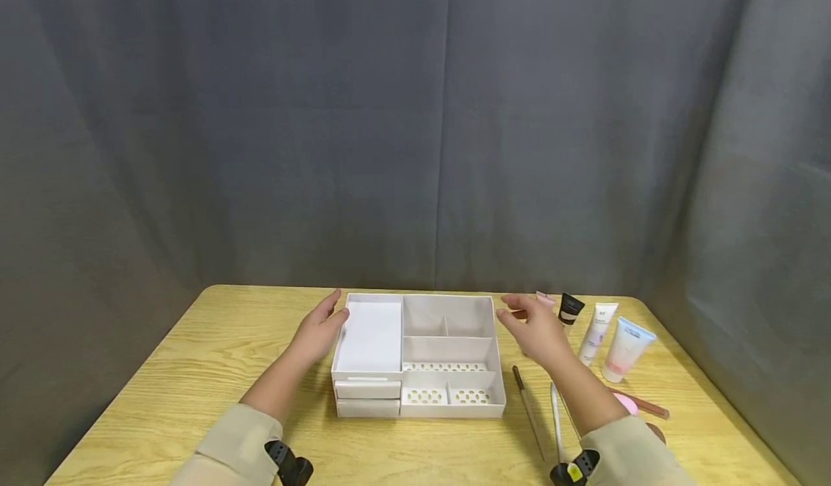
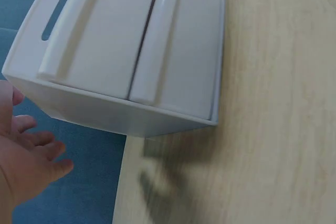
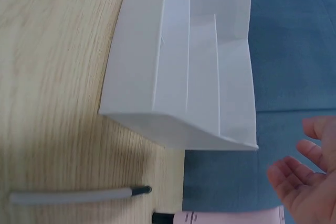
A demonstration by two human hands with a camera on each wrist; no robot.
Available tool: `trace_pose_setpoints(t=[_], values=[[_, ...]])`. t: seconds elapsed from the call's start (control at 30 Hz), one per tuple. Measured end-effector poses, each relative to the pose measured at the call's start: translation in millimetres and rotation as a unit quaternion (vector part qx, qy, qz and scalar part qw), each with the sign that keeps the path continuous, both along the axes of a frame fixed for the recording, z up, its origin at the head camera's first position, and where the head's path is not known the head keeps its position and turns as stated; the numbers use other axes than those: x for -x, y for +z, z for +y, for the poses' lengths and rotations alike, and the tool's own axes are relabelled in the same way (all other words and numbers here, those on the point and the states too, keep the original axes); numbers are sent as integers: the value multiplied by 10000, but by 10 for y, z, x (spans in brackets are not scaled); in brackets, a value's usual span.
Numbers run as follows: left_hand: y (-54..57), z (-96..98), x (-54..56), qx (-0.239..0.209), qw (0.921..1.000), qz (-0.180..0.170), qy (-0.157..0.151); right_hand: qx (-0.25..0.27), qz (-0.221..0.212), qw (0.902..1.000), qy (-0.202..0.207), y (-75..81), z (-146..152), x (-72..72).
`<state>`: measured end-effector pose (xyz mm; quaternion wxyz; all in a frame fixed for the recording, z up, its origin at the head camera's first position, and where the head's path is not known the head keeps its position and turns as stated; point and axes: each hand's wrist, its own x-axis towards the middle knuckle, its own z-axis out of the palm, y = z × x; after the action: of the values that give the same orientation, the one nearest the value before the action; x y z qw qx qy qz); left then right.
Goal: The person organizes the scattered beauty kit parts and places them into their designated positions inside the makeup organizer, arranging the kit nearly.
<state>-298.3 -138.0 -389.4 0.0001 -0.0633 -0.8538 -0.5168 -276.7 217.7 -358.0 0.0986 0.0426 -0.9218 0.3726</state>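
A white desktop organizer (image 1: 370,334) stands on the wooden table, with two closed drawers (image 2: 105,35) at its left front and open compartments (image 1: 448,354) on the right. My left hand (image 1: 317,331) is beside its left wall; in the left wrist view the fingers (image 2: 50,150) are loosely spread and hold nothing. Across from it, my right hand (image 1: 535,331) hovers off the right wall, fingers slightly bent. The right wrist view shows a gap between that hand (image 3: 310,177) and the organizer (image 3: 131,51).
Right of the organizer stand a pink tube (image 1: 544,299), a black-topped tube (image 1: 570,308), a white tube (image 1: 598,333) and a blue-and-pink tube (image 1: 627,349). A thin brown-tipped brush (image 1: 529,410), a white stick (image 1: 556,421) and a reddish-brown stick (image 1: 649,405) lie nearer. Grey curtain (image 1: 415,133) hangs behind.
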Motion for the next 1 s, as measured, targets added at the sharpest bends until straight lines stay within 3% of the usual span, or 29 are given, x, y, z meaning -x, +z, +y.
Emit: trace_pose_setpoints(t=[0.43, 0.73, 1.0], values=[[-184, -54, -125, -672, 9964, -440, -256, 131, -296, 9992, -255, -109, 373, -286], [-285, -13, -180, -1154, 9926, -291, -240, 21, -701, 9971, -282, -371, 501, -437], [-326, 40, -257, -1603, 9861, -398, -202, -83, -957, 9948, -331, -605, 446, -504]])
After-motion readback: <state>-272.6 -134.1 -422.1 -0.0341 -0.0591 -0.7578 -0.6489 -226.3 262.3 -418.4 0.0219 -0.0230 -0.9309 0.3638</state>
